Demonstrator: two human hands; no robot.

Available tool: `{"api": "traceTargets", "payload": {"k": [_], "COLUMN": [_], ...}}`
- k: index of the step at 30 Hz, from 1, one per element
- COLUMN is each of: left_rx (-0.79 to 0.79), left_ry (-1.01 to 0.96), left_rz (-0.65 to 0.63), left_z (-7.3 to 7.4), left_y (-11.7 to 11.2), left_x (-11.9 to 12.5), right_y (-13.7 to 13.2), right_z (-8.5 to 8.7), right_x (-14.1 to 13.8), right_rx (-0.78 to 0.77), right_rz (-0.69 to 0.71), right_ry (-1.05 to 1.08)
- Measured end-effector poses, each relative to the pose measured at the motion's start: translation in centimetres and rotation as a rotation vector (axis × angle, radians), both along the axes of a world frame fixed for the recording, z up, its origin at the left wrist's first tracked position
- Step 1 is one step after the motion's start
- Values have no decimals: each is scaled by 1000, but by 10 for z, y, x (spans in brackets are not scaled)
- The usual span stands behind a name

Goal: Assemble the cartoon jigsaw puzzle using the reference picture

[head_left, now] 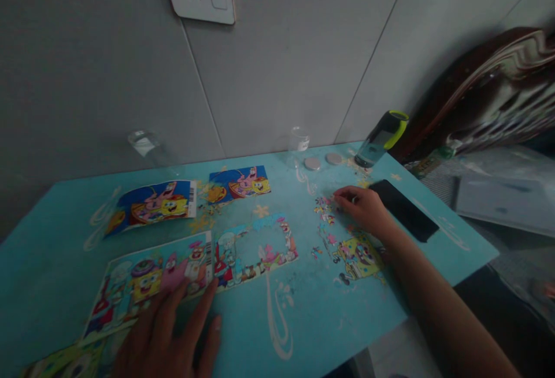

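Now: R hand (362, 207) at loose pcs (325, 210), L hand (173, 332) spread out

Your R hand has its fingertips close together by the loose pcs, on the R side of the blue desk (325, 332). Can't tell if it's got a pc. Your L hand grips nothing: fingers wide, over the low edge of the pic sheet (150, 277), w/ one fingertip by the low L corner of the half-made puzzle (290, 245). That puzzle sits mid-desk, just R of the sheet, w/ a big hole in its middle. The yellow puzzle (359, 258) is near your R wrist, w/ a black flat thing (403, 207) just past your R hand. At the back: 2 grey discs (312, 163) b/w a clear cup (298, 142) & a dark bottle (376, 144).
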State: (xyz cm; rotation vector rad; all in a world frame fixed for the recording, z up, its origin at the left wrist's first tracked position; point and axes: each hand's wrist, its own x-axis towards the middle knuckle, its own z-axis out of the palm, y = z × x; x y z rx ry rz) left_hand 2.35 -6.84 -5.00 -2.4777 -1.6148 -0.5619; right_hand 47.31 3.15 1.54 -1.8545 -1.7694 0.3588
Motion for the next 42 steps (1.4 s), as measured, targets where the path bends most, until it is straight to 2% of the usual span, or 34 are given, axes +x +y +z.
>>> {"api": "traceTargets", "payload": {"k": [4,8,13,20,25,34,42], "left_rx": [-23,-45,-62,-66,-87,-40,-11], "left_ry": [35,64,84,87,59,59,72], "left_rz": [25,80,91,84,91,81,66], "left_z": [16,27,34,34,37,29,22], "left_y": [-6,-11,-13,-13,-13,-12,-8], "left_x": [10,18,22,21,24,20,16], "right_y": [-1,6,12,10,6,6,1], "right_z": [-5,-17,-26,-17,-12,-18,-15], "right_x": [-5,9,24,20,16,22,18], "right_rx": [31,59,-12,-97,-14,-8,-104], "right_rz": [77,21,26,-82,-119,51,155], "right_ry": [-102,-250,-260,-167,-161,-224,-127]}}
